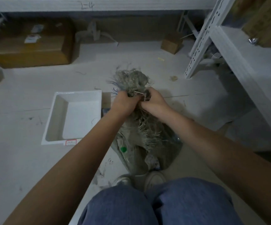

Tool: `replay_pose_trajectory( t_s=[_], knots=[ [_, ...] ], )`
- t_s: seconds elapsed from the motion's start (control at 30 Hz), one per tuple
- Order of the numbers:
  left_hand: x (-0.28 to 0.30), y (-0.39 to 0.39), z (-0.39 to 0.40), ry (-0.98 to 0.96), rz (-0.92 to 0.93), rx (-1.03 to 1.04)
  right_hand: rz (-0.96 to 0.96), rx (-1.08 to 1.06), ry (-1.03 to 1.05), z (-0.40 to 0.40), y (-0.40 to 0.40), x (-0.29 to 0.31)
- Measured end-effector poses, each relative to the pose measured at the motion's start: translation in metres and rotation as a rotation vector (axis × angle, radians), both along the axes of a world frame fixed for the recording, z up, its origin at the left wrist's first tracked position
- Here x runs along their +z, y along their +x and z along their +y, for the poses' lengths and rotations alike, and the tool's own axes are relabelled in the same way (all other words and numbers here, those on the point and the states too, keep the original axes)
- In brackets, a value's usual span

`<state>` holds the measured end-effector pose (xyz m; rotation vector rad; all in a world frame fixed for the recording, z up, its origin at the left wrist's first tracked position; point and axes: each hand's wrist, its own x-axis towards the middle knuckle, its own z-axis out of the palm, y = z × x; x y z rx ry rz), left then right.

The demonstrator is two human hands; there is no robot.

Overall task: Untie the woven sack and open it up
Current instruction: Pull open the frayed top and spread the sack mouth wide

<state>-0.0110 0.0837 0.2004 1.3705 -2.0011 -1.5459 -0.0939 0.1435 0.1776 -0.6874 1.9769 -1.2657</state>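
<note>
Both hands clenched on the gathered neck of the woven sack [145,143] — left hand [125,101] and right hand [154,99] side by side, touching, a thin tie string [138,93] running between the fingers. Frayed top of the sack fans out above the grip. Sack stands on the floor [25,159] just ahead of the person's shoes [154,178], a green cap [123,149] showing on its lower side. Floor is pale, scuffed, with dark marks. White tray [56,114] lies just left of the sack, a red-edged label on its near rim. Cardboard boxes [30,46] line the far side under a shelf; white metal racking [203,39] closes in on the right — most open floor is left and near.
</note>
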Motion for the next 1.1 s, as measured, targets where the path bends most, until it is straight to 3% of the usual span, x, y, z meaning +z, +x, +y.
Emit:
replay_pose_trajectory(
  t_s=[0.07,0.13,0.23,0.37,0.5,0.63,0.77,0.9,1.03,1.1],
  knots=[
    [-0.006,0.002,-0.008,0.021,0.028,0.096,-0.093,0.05,-0.07,0.006,-0.002,0.0],
    [-0.01,0.007,-0.017,0.125,0.102,0.184,-0.143,-0.052,-0.112,0.013,-0.011,0.003],
    [-0.006,0.013,-0.02,0.285,0.292,0.214,-0.151,-0.177,-0.014,0.022,-0.03,0.001],
    [0.002,0.015,-0.02,0.672,0.545,0.096,-0.188,0.172,0.201,0.027,-0.024,0.007],
    [0.0,0.023,-0.016,0.948,0.63,-0.051,-0.147,0.08,0.106,0.019,-0.013,0.007],
    [-0.008,0.025,-0.012,0.892,0.563,-0.108,-0.056,-0.066,0.005,0.023,-0.014,-0.002],
    [-0.017,0.028,-0.016,0.721,0.382,-0.011,-0.136,0.008,0.016,0.03,-0.021,-0.007],
    [-0.023,0.027,-0.016,0.624,0.391,0.081,-0.156,-0.039,0.011,0.035,-0.024,-0.004],
    [-0.023,0.022,-0.014,0.545,0.414,0.099,0.018,-0.113,0.041,0.038,-0.021,0.009],
    [-0.019,0.019,-0.009,0.529,0.414,0.083,0.031,-0.047,0.057,0.037,-0.017,0.017]
  ],
)
